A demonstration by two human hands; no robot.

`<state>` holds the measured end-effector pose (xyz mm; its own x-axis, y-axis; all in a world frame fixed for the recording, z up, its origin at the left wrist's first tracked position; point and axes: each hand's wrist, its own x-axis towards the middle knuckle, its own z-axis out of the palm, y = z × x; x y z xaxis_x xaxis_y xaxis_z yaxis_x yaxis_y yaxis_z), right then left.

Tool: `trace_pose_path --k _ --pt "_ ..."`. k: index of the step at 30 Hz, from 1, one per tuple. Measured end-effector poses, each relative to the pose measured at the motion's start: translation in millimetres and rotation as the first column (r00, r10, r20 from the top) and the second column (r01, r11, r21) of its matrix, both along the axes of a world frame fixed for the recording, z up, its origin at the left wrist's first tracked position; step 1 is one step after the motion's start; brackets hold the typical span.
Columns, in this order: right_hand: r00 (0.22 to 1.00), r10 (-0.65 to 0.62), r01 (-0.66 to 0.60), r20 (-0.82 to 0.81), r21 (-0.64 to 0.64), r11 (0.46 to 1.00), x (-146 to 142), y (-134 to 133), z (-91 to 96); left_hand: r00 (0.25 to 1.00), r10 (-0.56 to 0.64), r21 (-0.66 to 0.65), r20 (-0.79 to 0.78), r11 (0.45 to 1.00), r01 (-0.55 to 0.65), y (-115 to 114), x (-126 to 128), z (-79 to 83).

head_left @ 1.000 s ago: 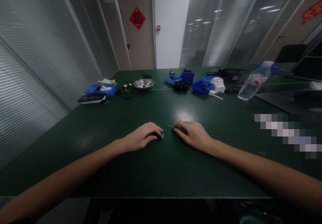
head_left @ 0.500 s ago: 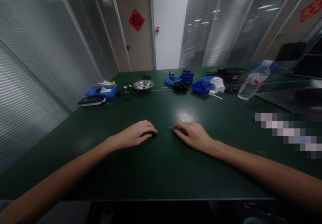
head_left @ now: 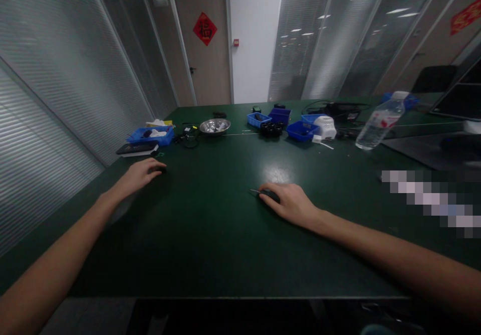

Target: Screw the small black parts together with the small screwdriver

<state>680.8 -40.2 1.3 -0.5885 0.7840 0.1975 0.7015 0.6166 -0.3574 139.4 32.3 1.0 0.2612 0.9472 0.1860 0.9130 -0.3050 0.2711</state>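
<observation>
My left hand is over the left part of the green table, just in front of a black notebook. Its fingers are closed around a small black object, mostly hidden, whose kind I cannot make out. Right of the table's middle, my right hand grips what looks like a screwdriver, with a dark handle and a thin metal shaft pointing left. Part of the handle is covered by the fingers.
At the back left are a blue tray, black cables and a metal bowl. Several blue bins and a white device stand further right. A tilted water bottle and a laptop are at right.
My left hand has moved left and away from me, carrying the small black object toward the notebook. My right hand with the screwdriver has stayed in place.
</observation>
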Motion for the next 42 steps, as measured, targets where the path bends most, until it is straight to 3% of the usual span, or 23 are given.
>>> trace_pose_path --k 4,10,20,26,32,38,42 --pt "1.0 -0.006 0.006 -0.007 0.007 1.0 0 0 -0.5 0.995 0.097 0.059 -0.035 0.994 -0.094 1 -22 -4.1" --pt "1.0 -0.007 0.007 0.009 0.015 1.0 0 1 -1.7 0.991 0.123 0.113 -0.051 0.987 -0.117 4 -26 -8.9" --pt "1.0 0.002 -0.002 0.002 0.002 1.0 -1 0 -0.8 0.992 0.129 0.076 0.013 0.989 -0.13 5 -32 -5.1" --pt "1.0 0.006 -0.005 -0.004 0.022 1.0 1 1 -2.4 0.914 0.338 -0.114 0.224 0.941 -0.32 5 -29 -2.5" --pt "1.0 0.016 -0.016 -0.008 0.011 1.0 1 1 -2.1 0.845 0.42 -0.257 0.331 0.902 -0.348 4 -27 -4.5" --pt "1.0 0.015 -0.015 0.006 0.016 1.0 0 -1 0.2 0.792 0.484 -0.276 0.372 0.873 -0.403 6 -25 -5.3" --pt "1.0 0.011 -0.011 0.01 0.018 1.0 0 0 1.1 0.748 0.487 -0.333 0.451 0.869 -0.365 5 -4 -2.7"
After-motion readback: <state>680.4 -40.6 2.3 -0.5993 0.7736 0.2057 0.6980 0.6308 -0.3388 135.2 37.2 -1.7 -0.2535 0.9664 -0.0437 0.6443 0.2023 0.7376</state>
